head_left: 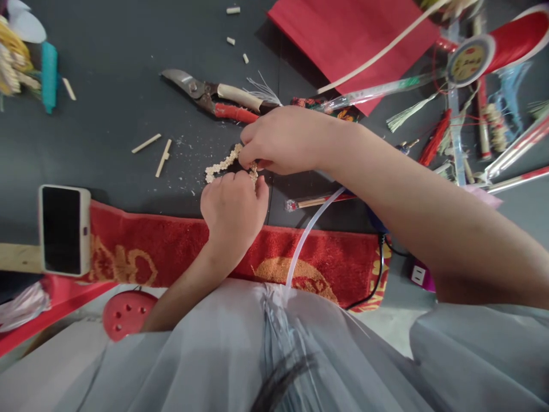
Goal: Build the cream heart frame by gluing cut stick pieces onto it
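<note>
A pale string of small knobbly beads (222,165) curves between my two hands, just above the dark table. My left hand (234,203) is closed at its near side, the fingertips hidden behind the knuckles. From the right, my right hand (274,140) pinches the string's other part with thumb and forefinger. Beyond that hand lies a pair of pruning shears (214,97), its blades pointing left and one grip red, the other whitish. White crumbs and two thin pale sticks (163,158) are scattered left of the string.
A red towel (171,240) runs along the near edge, with a white phone (64,229) at its left end. Red paper (351,40), a spool of red thread (493,51) and tassels crowd the right. A clear tube (306,232) arches over the towel.
</note>
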`<control>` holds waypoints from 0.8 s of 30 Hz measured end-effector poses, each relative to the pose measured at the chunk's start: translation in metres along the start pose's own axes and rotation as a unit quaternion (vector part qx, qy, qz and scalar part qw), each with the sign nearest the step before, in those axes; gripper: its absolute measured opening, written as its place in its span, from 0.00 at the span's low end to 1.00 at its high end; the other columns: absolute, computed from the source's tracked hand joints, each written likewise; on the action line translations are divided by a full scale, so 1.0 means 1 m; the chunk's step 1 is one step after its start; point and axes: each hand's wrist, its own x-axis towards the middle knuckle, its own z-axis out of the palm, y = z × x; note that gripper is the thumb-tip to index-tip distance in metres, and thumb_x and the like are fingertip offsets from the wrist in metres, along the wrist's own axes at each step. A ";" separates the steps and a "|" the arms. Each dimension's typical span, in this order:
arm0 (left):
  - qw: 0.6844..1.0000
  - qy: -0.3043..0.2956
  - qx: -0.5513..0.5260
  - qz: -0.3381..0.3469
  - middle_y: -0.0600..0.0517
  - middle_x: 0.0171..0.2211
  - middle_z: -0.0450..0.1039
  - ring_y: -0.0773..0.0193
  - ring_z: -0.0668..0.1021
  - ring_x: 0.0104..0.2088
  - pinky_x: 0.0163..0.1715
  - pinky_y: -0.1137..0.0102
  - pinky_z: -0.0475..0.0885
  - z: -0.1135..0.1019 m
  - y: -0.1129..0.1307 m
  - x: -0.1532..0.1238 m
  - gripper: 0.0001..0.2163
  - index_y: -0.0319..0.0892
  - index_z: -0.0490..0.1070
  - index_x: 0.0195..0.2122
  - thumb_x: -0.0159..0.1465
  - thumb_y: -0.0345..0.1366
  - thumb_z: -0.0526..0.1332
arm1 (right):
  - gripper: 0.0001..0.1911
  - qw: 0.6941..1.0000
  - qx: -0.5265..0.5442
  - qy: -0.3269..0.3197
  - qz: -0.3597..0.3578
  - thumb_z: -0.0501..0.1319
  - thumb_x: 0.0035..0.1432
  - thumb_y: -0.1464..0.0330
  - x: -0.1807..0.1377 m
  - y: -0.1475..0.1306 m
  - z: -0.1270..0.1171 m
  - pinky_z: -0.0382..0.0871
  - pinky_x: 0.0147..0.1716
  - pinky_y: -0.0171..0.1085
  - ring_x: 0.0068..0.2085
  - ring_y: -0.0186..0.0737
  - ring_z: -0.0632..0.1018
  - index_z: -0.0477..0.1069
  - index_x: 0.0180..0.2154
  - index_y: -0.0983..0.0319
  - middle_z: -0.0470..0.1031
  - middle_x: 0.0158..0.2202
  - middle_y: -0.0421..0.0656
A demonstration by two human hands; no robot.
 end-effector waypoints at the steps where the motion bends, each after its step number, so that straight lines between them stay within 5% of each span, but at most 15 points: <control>1: 1.000 0.002 0.001 0.000 0.44 0.31 0.80 0.53 0.81 0.36 0.38 0.62 0.73 0.001 0.000 0.000 0.17 0.42 0.78 0.32 0.68 0.43 0.53 | 0.06 0.999 0.034 0.017 0.016 0.62 0.61 0.69 0.002 0.004 0.004 0.69 0.45 0.42 0.53 0.44 0.78 0.76 0.32 0.59 0.80 0.39 0.37; 13: 0.999 -0.040 -0.008 -0.011 0.40 0.37 0.80 0.47 0.81 0.41 0.46 0.56 0.72 0.004 0.000 0.002 0.19 0.39 0.78 0.37 0.70 0.44 0.50 | 0.11 0.992 0.106 0.062 0.039 0.61 0.63 0.67 0.007 0.012 0.009 0.70 0.45 0.43 0.53 0.43 0.79 0.75 0.28 0.61 0.81 0.36 0.37; 19: 0.999 -0.030 -0.025 -0.016 0.42 0.36 0.81 0.49 0.81 0.40 0.45 0.57 0.73 0.007 -0.001 0.002 0.17 0.42 0.78 0.36 0.69 0.44 0.51 | 0.09 0.998 0.057 -0.001 0.014 0.61 0.61 0.66 0.006 0.012 0.009 0.70 0.42 0.41 0.55 0.45 0.77 0.75 0.29 0.60 0.82 0.42 0.37; 24: 0.997 -0.050 -0.041 -0.040 0.41 0.37 0.81 0.47 0.81 0.42 0.46 0.55 0.72 0.006 0.002 0.004 0.17 0.42 0.78 0.37 0.69 0.44 0.51 | 0.09 0.998 0.064 0.007 0.007 0.61 0.61 0.67 0.005 0.010 0.007 0.70 0.43 0.41 0.55 0.44 0.77 0.74 0.29 0.60 0.81 0.41 0.37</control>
